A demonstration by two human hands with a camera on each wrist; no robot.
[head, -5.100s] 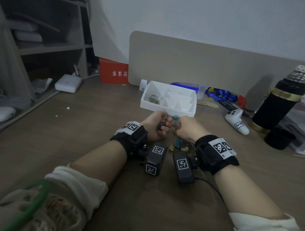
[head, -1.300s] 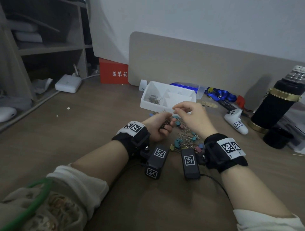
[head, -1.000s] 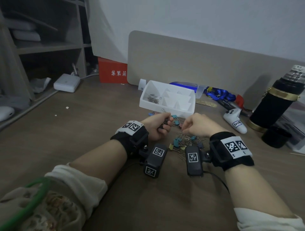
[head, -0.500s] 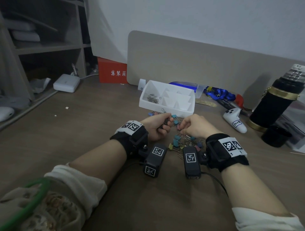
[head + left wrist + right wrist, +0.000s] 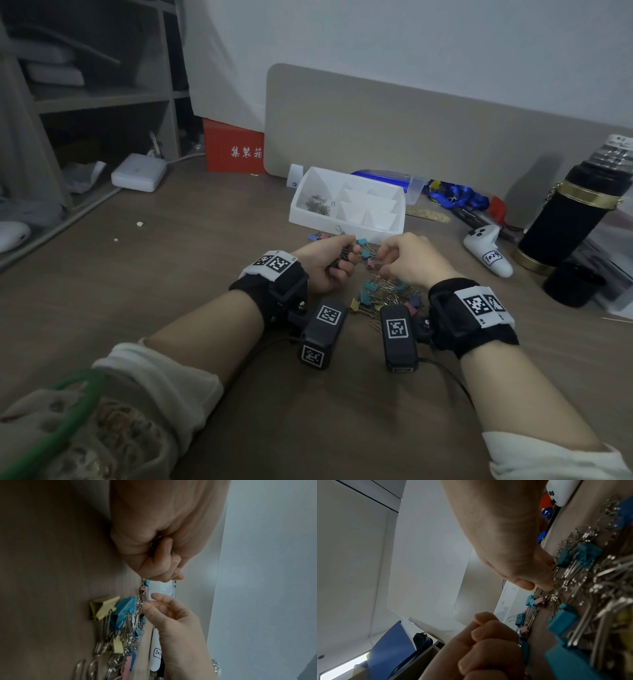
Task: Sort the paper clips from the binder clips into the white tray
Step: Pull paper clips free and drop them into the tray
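A white tray (image 5: 329, 222) with several compartments stands on the brown table; paper clips (image 5: 318, 205) lie in its left compartment. In front of it is a mixed pile (image 5: 380, 294) of coloured binder clips (image 5: 123, 609) and silver paper clips (image 5: 583, 574). My left hand (image 5: 346, 255) is a fist at the pile's left edge, gripping a bunch of paper clips (image 5: 154, 545). My right hand (image 5: 383, 257) reaches into the pile's far end, thumb and forefinger (image 5: 546, 585) pinching a paper clip there. In the right wrist view the left hand (image 5: 488, 632) sits just below the right hand (image 5: 537, 585).
A black flask (image 5: 575, 212), a black cup (image 5: 572, 284) and a white controller (image 5: 486, 250) stand to the right. Blue lanyards (image 5: 455, 197) and a beige board (image 5: 411, 130) are behind the tray. A red box (image 5: 234, 147) and white adapter (image 5: 138, 173) sit far left.
My right hand came back from the tray's front edge down to the pile and now pinches into it. The left fist has stayed in place with its clips.
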